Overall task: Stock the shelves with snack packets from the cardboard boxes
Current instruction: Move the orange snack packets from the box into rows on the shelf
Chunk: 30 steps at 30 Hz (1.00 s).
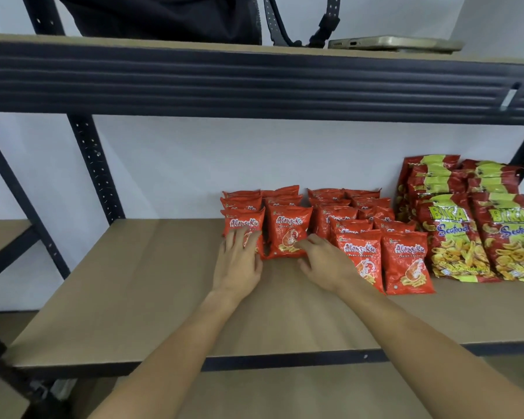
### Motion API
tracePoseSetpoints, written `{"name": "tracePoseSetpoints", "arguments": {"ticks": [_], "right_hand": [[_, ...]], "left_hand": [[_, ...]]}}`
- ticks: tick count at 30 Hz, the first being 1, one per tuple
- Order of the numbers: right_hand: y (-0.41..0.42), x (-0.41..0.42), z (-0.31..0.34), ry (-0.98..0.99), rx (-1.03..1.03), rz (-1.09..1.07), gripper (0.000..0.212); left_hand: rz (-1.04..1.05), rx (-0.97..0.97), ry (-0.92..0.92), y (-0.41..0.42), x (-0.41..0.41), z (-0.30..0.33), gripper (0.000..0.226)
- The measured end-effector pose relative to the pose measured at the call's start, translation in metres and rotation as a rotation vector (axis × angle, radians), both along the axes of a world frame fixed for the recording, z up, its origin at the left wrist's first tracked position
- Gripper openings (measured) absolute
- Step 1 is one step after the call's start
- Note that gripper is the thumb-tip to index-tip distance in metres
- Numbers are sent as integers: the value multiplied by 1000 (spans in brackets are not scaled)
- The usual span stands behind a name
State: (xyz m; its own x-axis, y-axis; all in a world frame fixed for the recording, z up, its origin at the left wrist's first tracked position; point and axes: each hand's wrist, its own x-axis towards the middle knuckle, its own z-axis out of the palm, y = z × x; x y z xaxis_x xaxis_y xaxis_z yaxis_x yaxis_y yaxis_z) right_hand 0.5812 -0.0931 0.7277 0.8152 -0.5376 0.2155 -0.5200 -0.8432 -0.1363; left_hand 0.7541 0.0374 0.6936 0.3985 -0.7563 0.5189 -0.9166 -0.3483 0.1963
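Note:
Several small red prawn-cracker packets stand in rows on the brown shelf board (133,282). My left hand (238,261) lies with straight fingers against the front packet of the leftmost row (242,223). My right hand (324,261) touches the lower right corner of the front packet of the second row (288,231), its fingers loosely bent. Two longer rows of the same red packets (403,258) stand to the right. No cardboard box is in view.
Larger red-and-yellow seafood snack bags (457,237) fill the shelf's right end. The upper shelf (254,77) overhangs close above, with a dark bag (164,16) and a phone (394,43) on it. Black uprights (94,170) stand at the left.

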Motion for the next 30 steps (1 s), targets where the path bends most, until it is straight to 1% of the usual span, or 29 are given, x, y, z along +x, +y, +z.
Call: {"name": "tracePoseSetpoints", "arguments": {"ticks": [4,7,11,16,19,22,25,30], "right_hand": [[10,-19,10,7,-14,-7,40],[18,-37,17,-14,-8,15,38],[27,-74,21,-42,-9,52,36],[41,-144,16,-51,-3,48,37],[50,-187,5,-61,28,41,39],[65,-230,-13,-98,70,29,35],[81,-268,-39,-111,101,10,32],[104,-319,-82,-50,198,-18,32]], "left_hand": [[-74,48,58,13,-26,7,43],[-71,40,46,21,-48,15,37],[-52,55,25,33,-88,21,38],[-43,71,34,47,-151,16,35],[-74,69,56,58,-193,6,35],[-117,35,79,73,-238,-11,32],[-162,33,100,88,-277,-35,33],[-157,144,165,117,-317,-78,34]]}}
